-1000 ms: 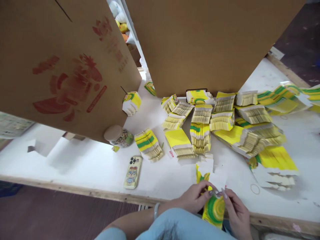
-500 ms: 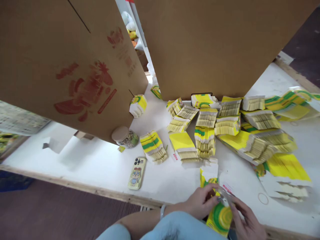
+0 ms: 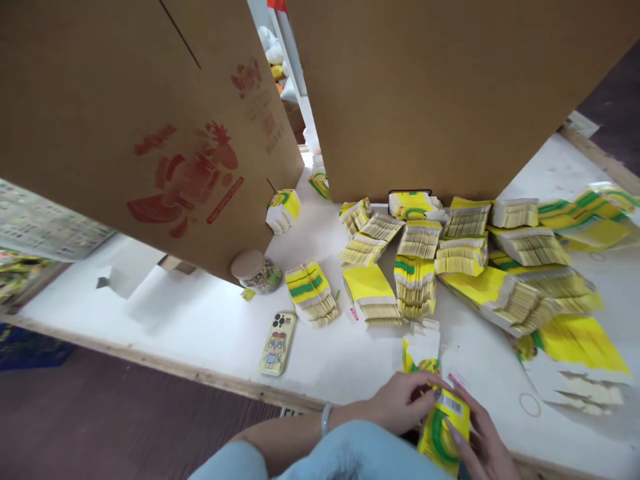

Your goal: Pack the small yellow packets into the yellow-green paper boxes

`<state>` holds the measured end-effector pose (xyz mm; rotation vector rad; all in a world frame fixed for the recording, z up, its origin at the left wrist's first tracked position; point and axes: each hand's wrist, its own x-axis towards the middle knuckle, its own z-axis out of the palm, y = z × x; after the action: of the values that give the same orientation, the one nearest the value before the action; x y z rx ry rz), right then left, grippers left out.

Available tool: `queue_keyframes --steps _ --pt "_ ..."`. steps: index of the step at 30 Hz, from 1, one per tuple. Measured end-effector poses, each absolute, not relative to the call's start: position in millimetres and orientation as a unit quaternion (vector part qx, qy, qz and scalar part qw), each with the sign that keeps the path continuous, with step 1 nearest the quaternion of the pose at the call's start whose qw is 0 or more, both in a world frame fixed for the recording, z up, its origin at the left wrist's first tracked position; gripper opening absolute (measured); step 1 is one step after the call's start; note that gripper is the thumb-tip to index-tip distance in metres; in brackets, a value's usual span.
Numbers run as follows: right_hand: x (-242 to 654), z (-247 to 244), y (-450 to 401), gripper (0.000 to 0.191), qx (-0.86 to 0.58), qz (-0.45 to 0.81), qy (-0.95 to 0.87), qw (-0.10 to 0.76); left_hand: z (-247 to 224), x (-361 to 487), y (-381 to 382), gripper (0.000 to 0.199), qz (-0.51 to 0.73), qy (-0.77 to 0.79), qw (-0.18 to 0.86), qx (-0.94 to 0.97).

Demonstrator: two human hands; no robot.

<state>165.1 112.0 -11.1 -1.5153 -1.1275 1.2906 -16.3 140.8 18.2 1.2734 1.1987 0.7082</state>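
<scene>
A yellow and green printed carton (image 3: 440, 437) is held low at the table's front edge, with a barcode panel at its upper end. My left hand (image 3: 407, 402) pinches that upper end from the left, thumb and fingertips on it. My right hand (image 3: 483, 437) wraps the carton's right side, its thumb across the printed face. Just beyond my fingers lies another flattened carton stack (image 3: 421, 347), white flaps pointing away. A small pink-and-white label (image 3: 459, 380) lies by my right fingers. The carton's lower end is partly hidden by my sleeve and the frame edge.
Several stacks of flat yellow cartons (image 3: 370, 287) spread across the white table (image 3: 200, 327). A phone (image 3: 277, 343) and a lidded jar (image 3: 256, 271) stand left of them. Two big cardboard boxes (image 3: 410, 100) rise behind. A rubber band (image 3: 530, 405) lies at right.
The carton's top end, a pale loose flap before, now shows a flat yellow barcode panel. My right thumb has moved onto the carton's face. The view has shifted slightly.
</scene>
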Motion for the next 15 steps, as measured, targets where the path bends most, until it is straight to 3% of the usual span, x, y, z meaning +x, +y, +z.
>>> queue_keyframes --steps 3,7,15 --pt "160.0 6.5 125.2 0.055 -0.576 0.609 -0.421 0.347 22.0 -19.4 147.3 0.042 0.322 0.502 0.573 0.562" --pt "155.7 32.4 159.7 0.06 -0.515 0.652 -0.446 0.332 32.3 -28.4 172.0 0.041 0.325 0.492 0.586 0.555" --pt "132.8 49.5 205.3 0.054 -0.501 0.605 -0.508 0.353 58.3 -48.2 211.2 0.041 0.36 0.467 0.482 0.648"
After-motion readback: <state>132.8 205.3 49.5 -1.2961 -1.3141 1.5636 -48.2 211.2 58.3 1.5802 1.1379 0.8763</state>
